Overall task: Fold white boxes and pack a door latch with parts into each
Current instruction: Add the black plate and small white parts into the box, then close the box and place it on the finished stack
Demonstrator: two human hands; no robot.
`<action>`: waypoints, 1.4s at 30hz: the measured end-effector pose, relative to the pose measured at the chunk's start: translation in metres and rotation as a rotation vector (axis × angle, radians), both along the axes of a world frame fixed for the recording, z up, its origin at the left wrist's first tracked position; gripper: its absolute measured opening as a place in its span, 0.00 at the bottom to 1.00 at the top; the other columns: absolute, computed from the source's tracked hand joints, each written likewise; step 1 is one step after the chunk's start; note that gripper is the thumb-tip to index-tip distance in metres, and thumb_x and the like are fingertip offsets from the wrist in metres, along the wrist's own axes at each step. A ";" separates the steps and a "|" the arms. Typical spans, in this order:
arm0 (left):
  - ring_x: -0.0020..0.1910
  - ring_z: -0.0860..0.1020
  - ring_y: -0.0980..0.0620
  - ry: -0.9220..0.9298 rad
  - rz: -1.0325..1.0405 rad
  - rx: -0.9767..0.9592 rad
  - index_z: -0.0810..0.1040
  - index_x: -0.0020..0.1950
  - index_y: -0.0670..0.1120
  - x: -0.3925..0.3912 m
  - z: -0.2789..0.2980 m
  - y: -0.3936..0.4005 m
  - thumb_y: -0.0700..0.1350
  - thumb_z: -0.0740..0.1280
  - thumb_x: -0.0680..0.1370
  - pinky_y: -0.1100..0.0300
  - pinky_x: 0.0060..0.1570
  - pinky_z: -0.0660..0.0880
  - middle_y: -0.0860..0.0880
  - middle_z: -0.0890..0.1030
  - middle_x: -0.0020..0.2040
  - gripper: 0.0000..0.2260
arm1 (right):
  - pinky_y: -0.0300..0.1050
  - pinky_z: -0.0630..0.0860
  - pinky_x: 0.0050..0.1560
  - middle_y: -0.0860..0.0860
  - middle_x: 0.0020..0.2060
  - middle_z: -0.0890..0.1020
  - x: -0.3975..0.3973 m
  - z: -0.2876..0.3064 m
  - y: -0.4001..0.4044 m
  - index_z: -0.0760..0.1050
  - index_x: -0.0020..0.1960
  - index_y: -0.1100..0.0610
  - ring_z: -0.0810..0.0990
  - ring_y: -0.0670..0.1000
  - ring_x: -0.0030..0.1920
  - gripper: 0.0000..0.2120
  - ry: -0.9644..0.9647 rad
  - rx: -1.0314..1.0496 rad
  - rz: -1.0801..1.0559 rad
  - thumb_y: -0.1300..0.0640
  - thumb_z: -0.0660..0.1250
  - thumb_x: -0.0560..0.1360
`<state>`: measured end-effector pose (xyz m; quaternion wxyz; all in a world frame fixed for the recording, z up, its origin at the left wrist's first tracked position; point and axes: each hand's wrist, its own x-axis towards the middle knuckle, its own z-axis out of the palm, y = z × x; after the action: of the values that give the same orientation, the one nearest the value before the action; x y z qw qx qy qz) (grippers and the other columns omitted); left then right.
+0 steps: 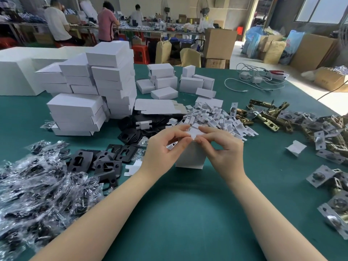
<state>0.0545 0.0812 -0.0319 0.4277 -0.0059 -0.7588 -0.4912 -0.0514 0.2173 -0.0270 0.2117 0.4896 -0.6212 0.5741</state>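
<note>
Both hands pinch a small white card piece: left hand [165, 146], right hand [222, 147], just above the white box [190, 157] standing on the green desk [178, 213]. Latches [267, 115] lie right of the box; no writing is legible.

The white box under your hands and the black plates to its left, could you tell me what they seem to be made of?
White box: apparently thin matte paperboard, with creased flaps bent by both hands. Black plates: probably metal with a dark matte coating; flat, rigid, punched holes.

The white box [190, 157] is half hidden behind both hands; blurred bagged parts [37, 194] and latches [337, 210] run off the edges.
</note>
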 end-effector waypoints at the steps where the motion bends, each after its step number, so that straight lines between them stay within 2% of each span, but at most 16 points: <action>1: 0.63 0.77 0.58 -0.002 0.004 -0.022 0.81 0.49 0.54 -0.001 -0.002 -0.001 0.49 0.68 0.77 0.62 0.56 0.76 0.61 0.79 0.60 0.04 | 0.38 0.75 0.57 0.47 0.47 0.84 -0.001 -0.003 0.000 0.83 0.46 0.53 0.83 0.48 0.55 0.05 0.002 0.007 -0.020 0.61 0.74 0.72; 3: 0.68 0.73 0.58 -0.027 0.017 -0.081 0.80 0.55 0.52 -0.002 -0.008 -0.004 0.47 0.68 0.78 0.57 0.60 0.76 0.59 0.76 0.64 0.07 | 0.42 0.76 0.58 0.54 0.51 0.84 0.000 -0.012 0.001 0.83 0.49 0.55 0.81 0.49 0.59 0.06 -0.034 0.030 -0.043 0.61 0.75 0.72; 5: 0.70 0.71 0.58 -0.044 0.028 -0.116 0.79 0.59 0.50 -0.004 -0.012 -0.006 0.44 0.67 0.78 0.55 0.62 0.75 0.65 0.74 0.66 0.10 | 0.45 0.78 0.56 0.53 0.56 0.82 0.003 -0.017 0.001 0.81 0.53 0.52 0.79 0.47 0.61 0.12 -0.103 0.054 -0.032 0.61 0.75 0.71; 7: 0.70 0.71 0.57 -0.026 0.040 -0.130 0.79 0.60 0.49 -0.005 -0.016 -0.004 0.41 0.67 0.79 0.56 0.62 0.74 0.70 0.74 0.64 0.11 | 0.44 0.79 0.54 0.46 0.57 0.80 0.007 -0.019 0.001 0.78 0.56 0.47 0.77 0.43 0.61 0.16 -0.147 0.079 -0.017 0.59 0.74 0.72; 13: 0.62 0.73 0.60 -0.090 0.077 -0.274 0.73 0.66 0.52 -0.002 -0.025 0.000 0.40 0.62 0.81 0.58 0.57 0.76 0.60 0.73 0.60 0.15 | 0.42 0.76 0.56 0.31 0.60 0.75 0.011 -0.027 0.003 0.65 0.64 0.29 0.78 0.43 0.57 0.29 -0.249 0.255 0.015 0.53 0.72 0.72; 15: 0.61 0.71 0.61 -0.116 0.095 -0.306 0.71 0.67 0.54 -0.001 -0.026 0.000 0.39 0.61 0.81 0.57 0.57 0.76 0.60 0.70 0.60 0.17 | 0.39 0.77 0.53 0.35 0.57 0.77 0.008 -0.030 0.004 0.59 0.67 0.25 0.80 0.43 0.52 0.35 -0.359 0.320 0.041 0.51 0.73 0.71; 17: 0.61 0.71 0.58 -0.152 0.117 -0.323 0.67 0.69 0.56 0.000 -0.026 0.002 0.40 0.61 0.81 0.54 0.56 0.76 0.59 0.70 0.61 0.19 | 0.35 0.77 0.49 0.40 0.52 0.80 0.003 -0.033 0.004 0.56 0.70 0.30 0.81 0.42 0.49 0.39 -0.437 0.369 0.060 0.51 0.75 0.70; 20: 0.63 0.71 0.54 -0.290 0.121 -0.313 0.52 0.74 0.65 0.002 -0.030 0.004 0.44 0.64 0.79 0.55 0.58 0.74 0.52 0.70 0.69 0.31 | 0.30 0.74 0.44 0.34 0.48 0.82 0.001 -0.034 0.002 0.65 0.61 0.32 0.81 0.37 0.48 0.29 -0.465 0.478 0.076 0.45 0.75 0.65; 22: 0.62 0.74 0.58 -0.382 0.070 -0.183 0.41 0.71 0.74 0.003 -0.031 0.003 0.45 0.68 0.79 0.62 0.59 0.72 0.60 0.72 0.65 0.40 | 0.27 0.73 0.43 0.29 0.48 0.80 0.001 -0.035 0.001 0.67 0.55 0.31 0.81 0.35 0.48 0.26 -0.470 0.494 0.089 0.48 0.76 0.65; 24: 0.61 0.75 0.60 -0.442 0.058 -0.139 0.49 0.72 0.72 0.002 -0.032 -0.002 0.48 0.70 0.77 0.66 0.58 0.72 0.66 0.73 0.61 0.37 | 0.25 0.72 0.42 0.28 0.48 0.80 -0.001 -0.036 0.001 0.67 0.54 0.29 0.81 0.35 0.47 0.27 -0.459 0.493 0.088 0.51 0.76 0.65; 27: 0.61 0.73 0.58 -0.513 0.102 -0.240 0.66 0.69 0.58 0.000 -0.033 -0.007 0.56 0.69 0.72 0.64 0.53 0.68 0.63 0.74 0.60 0.27 | 0.24 0.71 0.42 0.27 0.48 0.79 -0.001 -0.037 0.002 0.65 0.54 0.28 0.79 0.33 0.48 0.30 -0.445 0.515 0.095 0.55 0.74 0.65; 31: 0.57 0.73 0.68 -0.478 0.087 -0.200 0.66 0.64 0.62 0.003 -0.033 -0.005 0.56 0.70 0.73 0.73 0.49 0.67 0.73 0.73 0.54 0.22 | 0.23 0.69 0.44 0.22 0.50 0.75 0.001 -0.036 0.005 0.61 0.55 0.23 0.75 0.27 0.51 0.33 -0.403 0.536 0.070 0.52 0.75 0.67; 34: 0.56 0.73 0.72 -0.413 0.096 -0.162 0.63 0.63 0.66 0.009 -0.027 -0.001 0.60 0.67 0.73 0.76 0.50 0.69 0.77 0.71 0.56 0.21 | 0.26 0.72 0.45 0.24 0.53 0.75 0.007 -0.033 0.005 0.59 0.58 0.23 0.77 0.31 0.52 0.29 -0.379 0.485 0.058 0.45 0.72 0.68; 36: 0.57 0.75 0.68 -0.378 0.092 -0.144 0.62 0.64 0.65 0.011 -0.026 0.002 0.61 0.65 0.74 0.67 0.53 0.74 0.75 0.71 0.57 0.21 | 0.27 0.72 0.43 0.27 0.53 0.76 0.009 -0.033 0.003 0.59 0.59 0.24 0.79 0.35 0.50 0.28 -0.369 0.442 0.057 0.42 0.70 0.68; 39: 0.57 0.76 0.62 -0.240 0.074 -0.094 0.63 0.63 0.62 0.011 -0.025 0.009 0.52 0.66 0.77 0.53 0.54 0.78 0.71 0.73 0.58 0.18 | 0.30 0.74 0.42 0.32 0.50 0.78 0.010 -0.032 0.000 0.60 0.60 0.27 0.80 0.40 0.46 0.27 -0.325 0.404 0.026 0.40 0.70 0.68; 42: 0.53 0.78 0.62 0.051 0.160 0.110 0.63 0.60 0.58 0.011 0.006 0.016 0.44 0.66 0.78 0.59 0.48 0.79 0.61 0.75 0.55 0.16 | 0.38 0.77 0.47 0.38 0.49 0.78 0.007 -0.036 0.000 0.57 0.74 0.37 0.79 0.43 0.47 0.34 -0.348 0.380 -0.002 0.40 0.70 0.73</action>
<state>0.0659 0.0969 -0.0260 0.4842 0.0658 -0.7176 -0.4963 -0.0449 0.2176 -0.0634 0.0065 0.4138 -0.7456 0.5223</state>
